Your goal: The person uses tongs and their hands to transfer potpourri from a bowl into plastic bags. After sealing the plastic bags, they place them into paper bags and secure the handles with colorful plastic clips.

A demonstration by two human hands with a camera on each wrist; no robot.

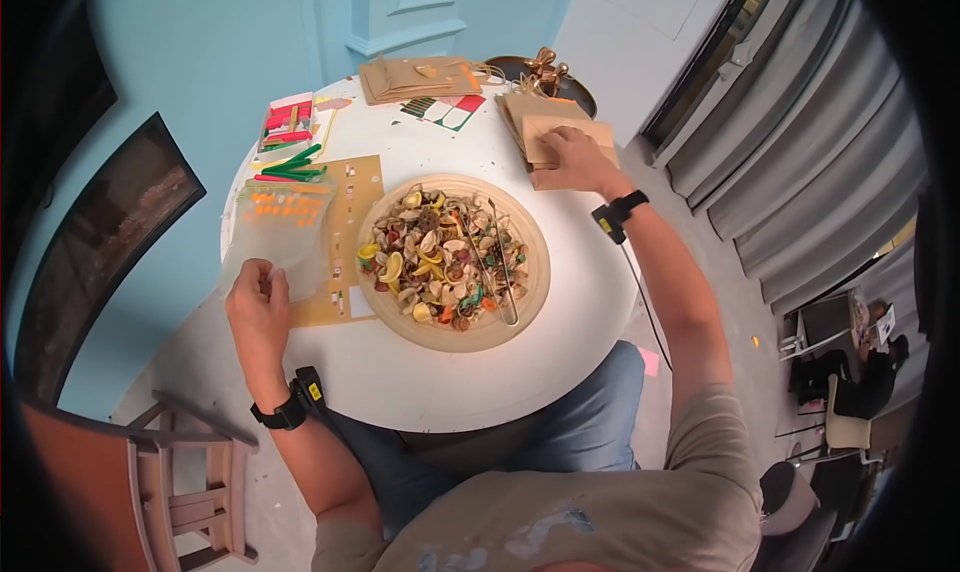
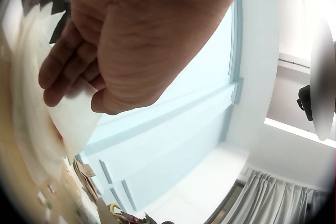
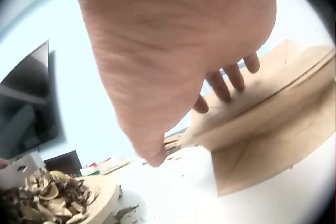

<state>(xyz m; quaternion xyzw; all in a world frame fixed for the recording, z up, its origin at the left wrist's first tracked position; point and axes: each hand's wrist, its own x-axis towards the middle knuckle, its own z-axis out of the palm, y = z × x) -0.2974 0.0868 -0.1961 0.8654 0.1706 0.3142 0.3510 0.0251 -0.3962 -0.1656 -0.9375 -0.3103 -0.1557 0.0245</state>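
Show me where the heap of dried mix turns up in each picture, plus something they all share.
Head: the dried mix is in the middle, in the pale round tray.
Left wrist: only a sliver of dried mix shows at the bottom edge, left of centre.
Right wrist: dried mix, lower left corner.
Shared landmark: the light blue wall.
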